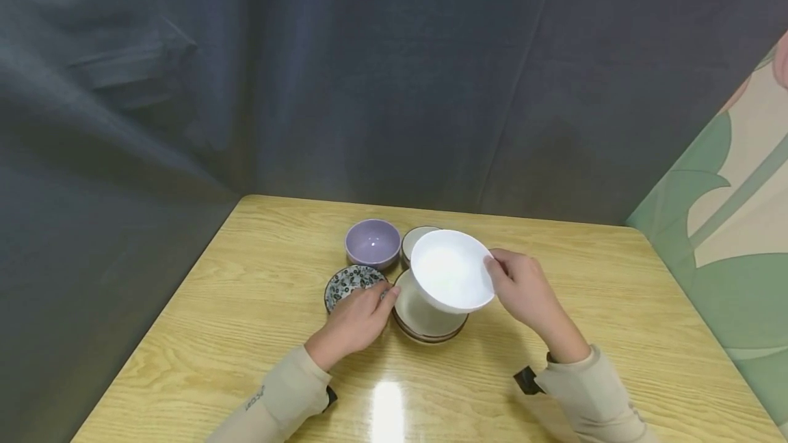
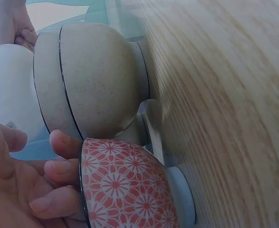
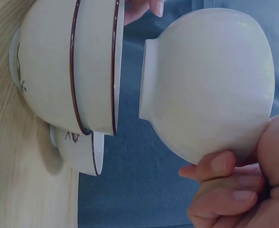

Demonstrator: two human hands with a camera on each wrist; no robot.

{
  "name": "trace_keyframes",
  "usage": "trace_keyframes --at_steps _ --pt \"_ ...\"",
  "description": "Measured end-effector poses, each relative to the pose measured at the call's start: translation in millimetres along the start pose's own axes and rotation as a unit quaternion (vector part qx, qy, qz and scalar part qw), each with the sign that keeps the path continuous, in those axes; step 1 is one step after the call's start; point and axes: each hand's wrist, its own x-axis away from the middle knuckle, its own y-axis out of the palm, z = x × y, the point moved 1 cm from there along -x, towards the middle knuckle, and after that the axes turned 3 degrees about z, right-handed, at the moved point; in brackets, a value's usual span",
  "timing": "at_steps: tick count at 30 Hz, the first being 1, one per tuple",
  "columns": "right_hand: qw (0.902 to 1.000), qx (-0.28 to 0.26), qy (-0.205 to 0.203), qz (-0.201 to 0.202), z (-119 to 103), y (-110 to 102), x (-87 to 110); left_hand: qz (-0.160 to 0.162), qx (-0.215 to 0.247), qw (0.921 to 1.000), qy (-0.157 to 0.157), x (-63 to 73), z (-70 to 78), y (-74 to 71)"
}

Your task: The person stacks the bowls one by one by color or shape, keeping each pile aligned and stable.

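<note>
- The person's right grip point(image 1: 523, 287), a bare hand, pinches the rim of a plain glossy white round bowl point(image 1: 452, 272).
- That white bowl is held up in the air, mouth upward and slightly tilted, above a stack of two cream bowls with brown rims point(image 1: 425, 316); the right wrist view shows a gap between its foot and the stack.
- The left grip point(image 1: 357, 323), also a bare hand, is relaxed and clasps nothing; its fingers lie at the rim of a round bowl with a dark floral inside and a coral-red flowered outside point(image 1: 347, 284), the thumb away from that bowl.
- The floral bowl stands upright just left of the stack.
- Behind the stack is a smaller cream bowl with a dark rim point(image 1: 414, 242).
- A plain purple bowl point(image 1: 373, 241) stands beside it, behind the floral one.
- All but the white bowl stand on a pale wood-grain worktop point(image 1: 215, 306).
</note>
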Motion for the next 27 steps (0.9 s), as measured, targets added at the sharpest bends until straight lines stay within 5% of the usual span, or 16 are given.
trace_keyframes --at_steps 27 --pt "0.9998 -0.012 -0.002 -0.016 1 20 3.8 0.025 0.002 0.9996 -0.01 -2.3 -3.0 4.3"
